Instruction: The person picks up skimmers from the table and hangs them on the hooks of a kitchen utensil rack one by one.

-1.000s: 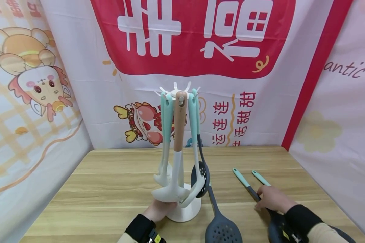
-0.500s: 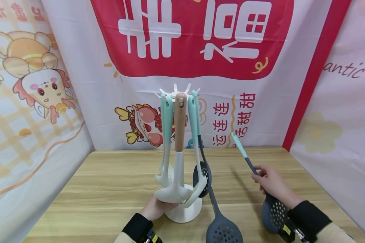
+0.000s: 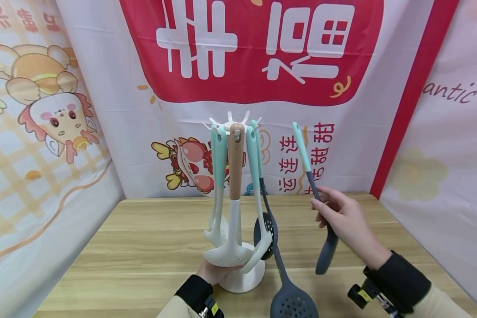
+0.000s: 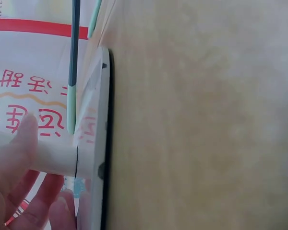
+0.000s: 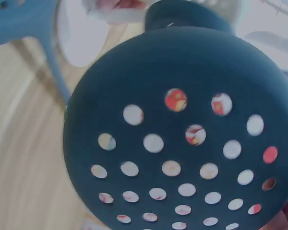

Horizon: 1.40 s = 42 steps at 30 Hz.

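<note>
My right hand (image 3: 343,216) pinches a dark grey skimmer (image 3: 303,148) by its shaft, raised over the table. Its mint handle points up and its head is seen edge-on from the head camera. Up close in the right wrist view, the round perforated head (image 5: 134,72) fills most of the picture. My left hand (image 3: 213,271) is low on a white utensil stand (image 3: 242,282), fingers round its post (image 4: 60,158) just above the base. A white ladle with a brown handle (image 3: 236,163) hangs at the stand's front, partly covering that hand.
Mint-handled utensils hang beside the ladle, among them a dark perforated spoon (image 3: 264,234). A dark perforated turner (image 3: 294,304) lies on the wooden table (image 3: 143,247) right of the base. Printed cloth (image 3: 421,132) surrounds the table at back and sides.
My right hand has lifted the skimmer off the table, bringing it up and left while its handle swung more upright. The left hand stays at the stand.
</note>
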Tool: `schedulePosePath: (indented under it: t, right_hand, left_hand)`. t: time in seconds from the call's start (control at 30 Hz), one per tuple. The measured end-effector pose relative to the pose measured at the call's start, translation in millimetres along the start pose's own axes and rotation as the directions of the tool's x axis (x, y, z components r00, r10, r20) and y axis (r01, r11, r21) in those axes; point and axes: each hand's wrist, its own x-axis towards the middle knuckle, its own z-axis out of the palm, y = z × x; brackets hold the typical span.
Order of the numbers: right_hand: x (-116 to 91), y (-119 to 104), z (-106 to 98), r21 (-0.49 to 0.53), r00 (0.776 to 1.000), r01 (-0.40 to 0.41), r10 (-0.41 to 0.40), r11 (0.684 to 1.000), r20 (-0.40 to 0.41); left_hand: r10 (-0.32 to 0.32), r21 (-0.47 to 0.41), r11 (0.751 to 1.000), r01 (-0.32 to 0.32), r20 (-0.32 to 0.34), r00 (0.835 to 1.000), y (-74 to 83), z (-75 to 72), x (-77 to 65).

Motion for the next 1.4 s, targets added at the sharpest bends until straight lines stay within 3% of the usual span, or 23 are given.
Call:
schedulePosePath:
  t: [0.07, 0.3, 0.4, 0.63, 0.93, 1.13, 1.4]
  right_hand:
    - [0.6, -10.0, 3.3, 0.018, 0.998, 0.059, -0.059, 0.998, -0.004]
    - [9.7, -31.6, 9.8, 0.040, 0.982, 0.189, -0.190, 0.981, 0.008]
    - [13.6, -36.1, 10.0, 0.045, 0.980, 0.197, -0.198, 0.979, 0.014]
    - [17.4, -40.4, 10.6, 0.068, 0.980, 0.193, -0.195, 0.979, 0.027]
    - [17.9, -45.0, 11.4, 0.070, 0.981, 0.182, -0.186, 0.981, 0.048]
    - [18.0, -44.6, 10.4, 0.063, 0.978, 0.194, -0.198, 0.979, 0.061]
    - [21.3, -45.1, 9.1, 0.036, 0.974, 0.217, -0.218, 0.976, 0.053]
  left_hand:
    - [0.020, 0.054, 0.998, -0.020, 0.001, 1.000, -0.2, -0.5, 1.2]
    - [0.039, 0.052, 0.998, -0.040, 0.020, 0.999, -2.4, -2.5, 5.6]
    - [0.055, 0.090, 0.994, -0.057, 0.020, 0.998, -2.4, -3.4, 6.0]
    - [0.012, 0.071, 0.997, -0.014, 0.022, 1.000, 1.3, -5.1, 6.7]
    - [0.004, -0.036, 0.999, -0.001, 0.070, 0.998, 3.5, -8.0, 12.5]
    - [-0.018, 0.029, 0.999, 0.015, 0.100, 0.995, 2.7, -11.0, 15.0]
    - [0.092, 0.087, 0.991, -0.098, 0.067, 0.993, -0.5, -11.2, 14.2]
